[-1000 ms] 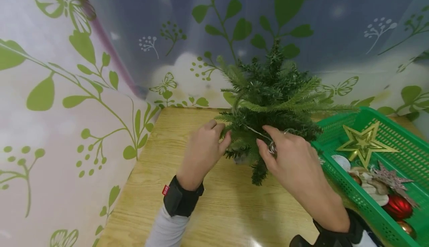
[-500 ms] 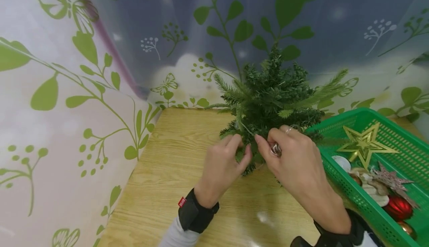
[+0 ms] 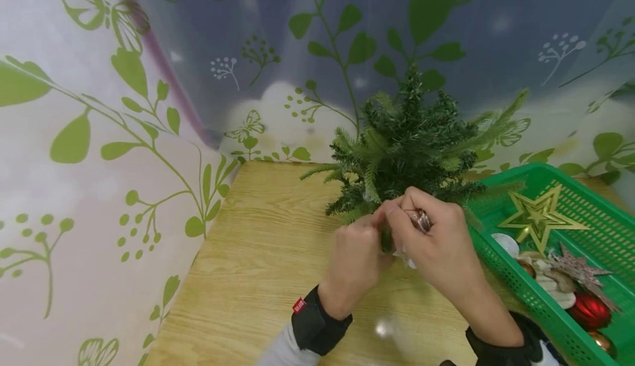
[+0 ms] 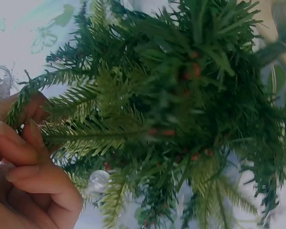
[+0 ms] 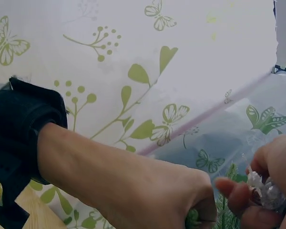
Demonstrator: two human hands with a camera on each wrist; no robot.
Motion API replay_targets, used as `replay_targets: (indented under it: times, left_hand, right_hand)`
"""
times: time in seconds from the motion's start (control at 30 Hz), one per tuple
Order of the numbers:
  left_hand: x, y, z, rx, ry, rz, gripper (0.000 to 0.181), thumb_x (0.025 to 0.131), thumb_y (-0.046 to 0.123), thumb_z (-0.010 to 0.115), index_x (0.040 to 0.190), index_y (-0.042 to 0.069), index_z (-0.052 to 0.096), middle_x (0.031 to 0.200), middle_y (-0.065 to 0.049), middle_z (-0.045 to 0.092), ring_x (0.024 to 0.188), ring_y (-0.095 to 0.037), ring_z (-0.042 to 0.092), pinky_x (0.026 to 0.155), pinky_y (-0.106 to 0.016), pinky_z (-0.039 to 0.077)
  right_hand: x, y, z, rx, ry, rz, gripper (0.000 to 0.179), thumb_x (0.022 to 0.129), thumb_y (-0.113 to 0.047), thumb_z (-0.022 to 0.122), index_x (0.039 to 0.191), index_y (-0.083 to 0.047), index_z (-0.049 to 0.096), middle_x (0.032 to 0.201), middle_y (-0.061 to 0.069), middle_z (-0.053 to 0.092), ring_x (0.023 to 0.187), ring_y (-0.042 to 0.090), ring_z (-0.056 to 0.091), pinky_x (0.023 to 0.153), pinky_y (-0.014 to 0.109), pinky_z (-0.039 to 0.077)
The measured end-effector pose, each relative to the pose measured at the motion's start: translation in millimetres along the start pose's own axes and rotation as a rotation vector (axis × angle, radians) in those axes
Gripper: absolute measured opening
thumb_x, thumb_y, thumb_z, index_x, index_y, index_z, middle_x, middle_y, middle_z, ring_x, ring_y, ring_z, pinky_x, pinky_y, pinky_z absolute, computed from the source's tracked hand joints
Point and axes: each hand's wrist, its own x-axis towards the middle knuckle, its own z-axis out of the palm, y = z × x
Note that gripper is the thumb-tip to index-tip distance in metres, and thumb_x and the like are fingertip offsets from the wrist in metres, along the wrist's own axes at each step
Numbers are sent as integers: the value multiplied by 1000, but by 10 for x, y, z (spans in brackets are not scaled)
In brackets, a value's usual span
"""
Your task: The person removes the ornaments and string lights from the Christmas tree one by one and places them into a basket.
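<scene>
A small artificial Christmas tree [image 3: 412,134] with dark and light green sprigs stands on the wooden table. At its lower front my left hand [image 3: 354,261] has its fingers curled. In the left wrist view, this hand pinches the tip of a branch [image 4: 71,138] between thumb and fingers. A clear round piece [image 4: 99,181] shows among the needles below it. Close beside, almost touching, my right hand [image 3: 436,245] grips a small bundle of thin silvery wire [image 3: 423,221]. In the right wrist view the bundle looks clear and glossy. The fingertips partly hide each other in the head view.
A green plastic basket [image 3: 501,275] stands at the right, close to the tree. It holds a gold star [image 3: 538,214], a pinkish glitter star [image 3: 577,267], a red bauble [image 3: 590,310] and other ornaments. A printed cloth [image 3: 278,41] hangs behind the wooden table [image 3: 248,256].
My left hand has moved right and closed on a branch, up against my right hand. The wire stretched in front of the tree earlier is now mostly hidden. The tree's branches have shifted.
</scene>
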Motion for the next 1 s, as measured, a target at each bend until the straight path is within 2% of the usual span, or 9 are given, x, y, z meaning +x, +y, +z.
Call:
replay_targets:
  times: [0.07, 0.2, 0.37, 0.53, 0.67, 0.77, 0.83, 0.93, 1.0]
  left_hand:
    - [-2, 30, 26, -52, -10, -3, 31, 66, -5, 77, 75, 11, 52, 57, 2, 41, 46, -5, 29, 46, -15, 17]
    - [-29, 58, 63, -152, 3, 17, 25, 72, 0, 77, 90, 9, 61, 65, 1, 49, 51, -5, 36, 49, -13, 23]
    - [-63, 51, 93, -204, 15, 68, 34, 77, 21, 83, 99, 6, 63, 68, 1, 51, 54, -4, 42, 51, -10, 29]
    - [-64, 53, 119, -213, 27, 95, 31, 78, 15, 81, 100, 4, 62, 66, 1, 48, 53, -5, 42, 51, -10, 28]
    - [-67, 61, 116, -222, 26, 77, 28, 77, 13, 81, 96, 4, 63, 66, 0, 51, 54, -6, 45, 52, -10, 32]
    - [-94, 56, 79, -314, -14, 60, 33, 78, 16, 82, 101, 4, 62, 71, -1, 54, 59, -8, 50, 56, -10, 36]
    - [-134, 26, 48, -393, -25, 79, 35, 83, 21, 78, 108, 3, 60, 75, -1, 56, 62, -8, 52, 60, -10, 40]
    - [-160, -87, 16, -488, 91, 162, 30, 94, 26, 66, 109, 0, 61, 72, -2, 60, 59, -7, 55, 60, -9, 44]
    - [-153, -205, -9, -466, 236, 217, 27, 99, 25, 56, 102, -2, 62, 69, -3, 61, 56, -7, 55, 56, -11, 46]
  right_hand:
    - [-10, 16, -11, -15, 13, 21, 29, 99, -7, 54, 71, -11, 44, 53, -2, 41, 39, 12, 35, 40, 26, 33]
    - [-5, 55, -39, -127, 23, 40, 21, 99, -13, 56, 82, -10, 44, 57, -1, 34, 41, 12, 31, 40, 26, 30]
    - [9, 88, -73, -299, -15, 76, 9, 99, -19, 57, 99, -10, 58, 72, 0, 55, 47, 9, 41, 43, 27, 35]
    - [27, 73, -80, -494, -100, 131, 23, 99, -23, 57, 110, -6, 67, 73, 5, 62, 49, 11, 47, 43, 29, 37]
    - [27, 62, -63, -607, -111, 138, 29, 97, -26, 59, 110, -3, 70, 87, 15, 69, 48, 15, 49, 40, 30, 36]
    - [20, 66, -58, -663, -89, 112, 29, 96, -26, 61, 108, -1, 70, 95, 18, 70, 48, 19, 52, 39, 31, 38]
    - [15, 73, -59, -688, -77, 100, 29, 95, -27, 62, 106, -1, 71, 95, 19, 70, 50, 21, 54, 39, 32, 40]
    - [16, 85, -64, -718, -60, 73, 29, 94, -27, 64, 104, -1, 72, 94, 19, 70, 51, 23, 57, 40, 35, 43]
    - [20, 92, -64, -736, -59, 64, 30, 94, -28, 64, 103, -1, 72, 92, 19, 70, 50, 23, 56, 39, 35, 42]
